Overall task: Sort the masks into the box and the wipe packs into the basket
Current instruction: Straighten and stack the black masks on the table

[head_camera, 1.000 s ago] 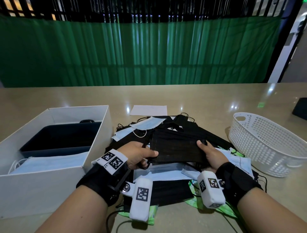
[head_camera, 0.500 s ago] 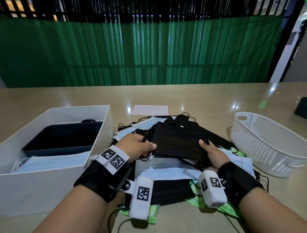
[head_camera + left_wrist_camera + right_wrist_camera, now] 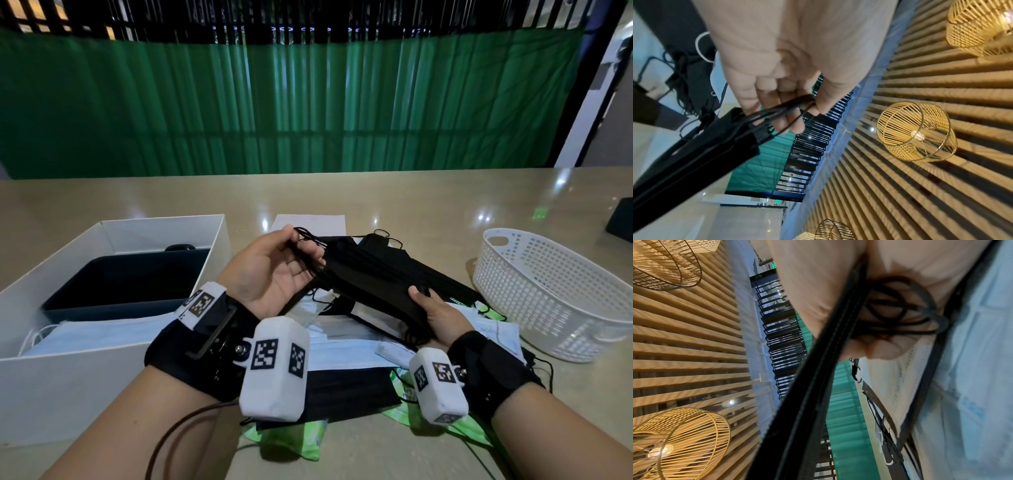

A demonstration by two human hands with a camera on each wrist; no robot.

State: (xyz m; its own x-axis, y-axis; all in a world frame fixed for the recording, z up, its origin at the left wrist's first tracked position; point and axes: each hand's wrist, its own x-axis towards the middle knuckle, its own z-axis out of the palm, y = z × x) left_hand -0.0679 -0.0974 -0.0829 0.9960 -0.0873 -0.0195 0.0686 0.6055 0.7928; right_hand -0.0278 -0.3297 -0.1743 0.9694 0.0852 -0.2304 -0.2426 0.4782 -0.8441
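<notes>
Lifted off the pile now, the black mask stack (image 3: 373,287) is hanging between both hands: left hand (image 3: 270,270) pinching its ear loops, right hand (image 3: 435,311) gripping the opposite end, keeping it together for the box (image 3: 113,363) at the table's left edge.

Green curtain (image 3: 308,102) behind beige table (image 3: 411,192); woven pendant lamps (image 3: 914,131) overhead.

We see right hand (image 3: 838,293) gripping black masks (image 3: 807,386), ear loops (image 3: 900,311) bunched at fingers (image 3: 881,350); blue masks (image 3: 972,386) beneath.
</notes>
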